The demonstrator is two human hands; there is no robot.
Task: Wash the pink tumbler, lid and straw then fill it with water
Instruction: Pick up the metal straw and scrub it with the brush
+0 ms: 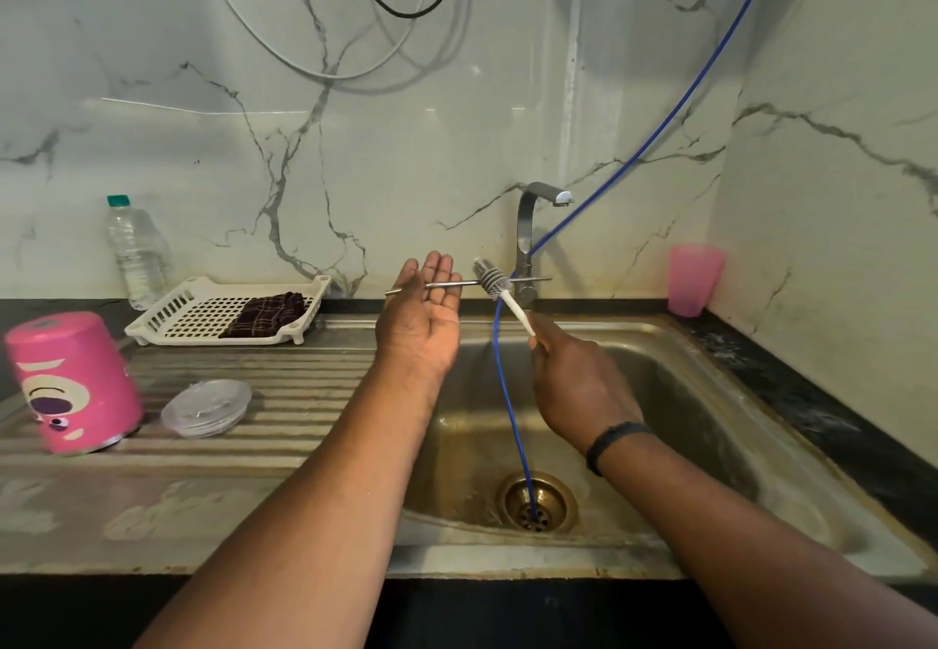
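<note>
Head view, sink station: left hand (424,311) lies flat, palm up, fingers straight, carrying the metal straw (459,284) level across them so the brush (491,282) can reach it; right hand (573,379) pinches the brush's white handle. Pink tumbler (73,384) stands inverted on the ribbed surface (304,394), apparently draining, clear lid (207,407) just beside it
</note>
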